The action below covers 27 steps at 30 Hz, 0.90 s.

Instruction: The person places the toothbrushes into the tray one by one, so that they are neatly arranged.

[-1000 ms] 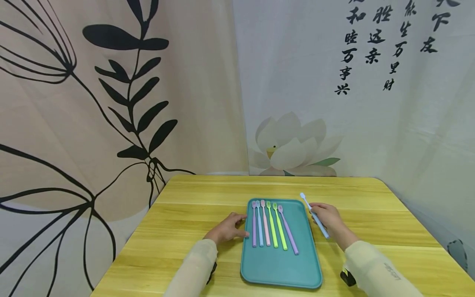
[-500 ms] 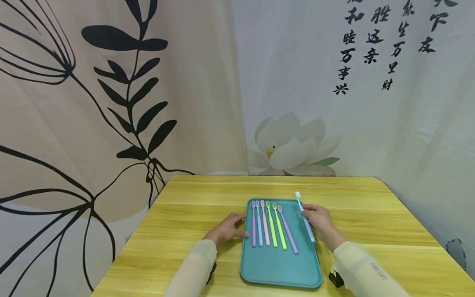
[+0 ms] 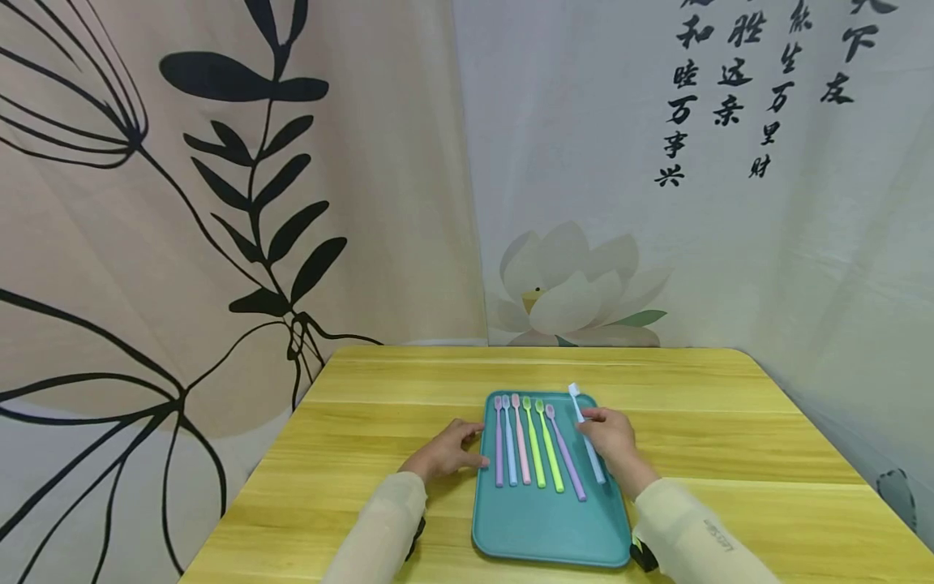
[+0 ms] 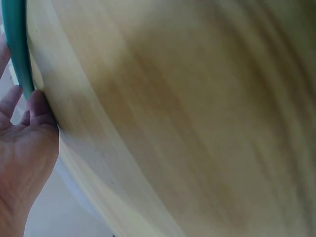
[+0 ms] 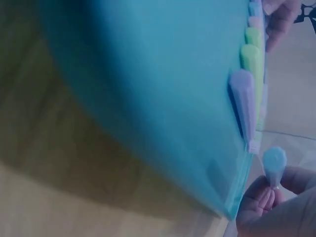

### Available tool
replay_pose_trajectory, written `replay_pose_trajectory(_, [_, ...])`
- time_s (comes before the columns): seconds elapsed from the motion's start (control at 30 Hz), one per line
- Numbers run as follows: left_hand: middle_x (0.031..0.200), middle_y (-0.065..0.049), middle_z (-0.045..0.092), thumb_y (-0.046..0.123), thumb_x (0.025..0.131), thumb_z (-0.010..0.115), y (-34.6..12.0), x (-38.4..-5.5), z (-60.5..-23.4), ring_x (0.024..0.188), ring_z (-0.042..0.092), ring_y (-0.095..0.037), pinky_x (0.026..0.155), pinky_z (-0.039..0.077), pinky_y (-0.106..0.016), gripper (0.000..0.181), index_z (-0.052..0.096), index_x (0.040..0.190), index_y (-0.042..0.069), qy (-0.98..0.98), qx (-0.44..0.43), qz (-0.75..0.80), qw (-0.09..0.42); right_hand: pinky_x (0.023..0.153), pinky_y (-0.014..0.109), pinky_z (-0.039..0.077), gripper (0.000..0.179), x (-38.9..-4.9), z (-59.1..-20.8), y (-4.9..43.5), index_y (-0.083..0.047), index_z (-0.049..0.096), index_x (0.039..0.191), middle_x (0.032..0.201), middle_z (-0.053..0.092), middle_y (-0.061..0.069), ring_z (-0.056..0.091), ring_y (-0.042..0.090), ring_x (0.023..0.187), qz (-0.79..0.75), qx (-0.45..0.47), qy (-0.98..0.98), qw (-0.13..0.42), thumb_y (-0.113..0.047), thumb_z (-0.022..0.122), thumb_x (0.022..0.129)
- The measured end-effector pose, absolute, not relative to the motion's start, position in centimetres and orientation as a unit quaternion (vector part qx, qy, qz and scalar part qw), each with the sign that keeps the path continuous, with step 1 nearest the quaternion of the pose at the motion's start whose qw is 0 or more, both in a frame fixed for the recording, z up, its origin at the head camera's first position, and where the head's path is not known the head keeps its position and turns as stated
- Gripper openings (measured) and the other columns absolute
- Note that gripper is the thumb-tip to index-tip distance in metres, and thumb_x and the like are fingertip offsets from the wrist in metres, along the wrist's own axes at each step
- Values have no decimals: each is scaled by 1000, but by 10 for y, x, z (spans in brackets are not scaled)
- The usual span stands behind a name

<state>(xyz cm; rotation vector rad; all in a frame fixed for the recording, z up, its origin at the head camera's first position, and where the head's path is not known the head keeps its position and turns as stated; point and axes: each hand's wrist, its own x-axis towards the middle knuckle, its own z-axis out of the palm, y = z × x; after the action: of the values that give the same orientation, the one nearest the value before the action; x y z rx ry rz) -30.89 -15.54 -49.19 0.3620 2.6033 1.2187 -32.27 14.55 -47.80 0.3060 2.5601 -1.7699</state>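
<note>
My right hand (image 3: 614, 444) pinches a light blue toothbrush (image 3: 594, 462) by its handle, over the right side of a teal tray (image 3: 547, 535). Its white bristle head points away from me. In the right wrist view the rounded handle end (image 5: 274, 159) sticks out past the thumb and fingers. To the left, several toothbrushes lie side by side on the tray: purple (image 3: 499, 446), blue (image 3: 510, 446), pink (image 3: 521, 446), two green ones (image 3: 535, 446), and a slanted purple one (image 3: 566, 454). My left hand (image 3: 447, 453) touches the tray's left rim with extended fingertips.
The tray stands on a yellow wood-grain table (image 3: 394, 389). Behind the table hangs a curtain (image 3: 409, 203) printed with black plants, a pale lotus and dark writing. The tray's front part is bare teal surface.
My right hand has carried the light blue toothbrush leftward, from beside the tray's right edge to over the tray. The left hand and the other toothbrushes have stayed in place.
</note>
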Motion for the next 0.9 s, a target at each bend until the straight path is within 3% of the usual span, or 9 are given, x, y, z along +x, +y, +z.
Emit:
replay_pose_trajectory(0.57, [133,-12,46,22,87,79,-154,-306,-489,127,45,-33,108,39,-50,71,46,148,5,892,131,416,118,75,43,53,27,-315,-489,137,9,70,109,92,68,14,61,26,84,-452,21,890,-54,-4,71,86])
replay_pose_trajectory(0.9, [129,-11,47,22,87,79,-154,-307,-490,125,45,-33,108,39,-49,72,45,148,4,892,134,414,120,79,48,56,24,-309,-486,134,11,71,102,98,70,22,66,34,90,-426,15,903,-53,-2,73,82])
